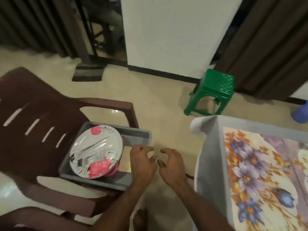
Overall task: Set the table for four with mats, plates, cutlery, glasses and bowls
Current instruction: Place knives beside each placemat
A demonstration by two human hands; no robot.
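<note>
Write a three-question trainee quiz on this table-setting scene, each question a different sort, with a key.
1. True or false: the flowered plate lies in the grey tray on the brown chair.
2. What does the left hand hold? A) a plate B) a glass C) nothing
3. Fill in: the stool by the wall is ____ in colour.

Key: 1 true. 2 C; like the right hand, it hovers with fingers loosely curled, gripping nothing. 3 green.

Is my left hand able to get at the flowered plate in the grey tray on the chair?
Probably yes: the left hand hovers empty beside the white pink-flowered plate, which lies topmost, nothing between.
</note>
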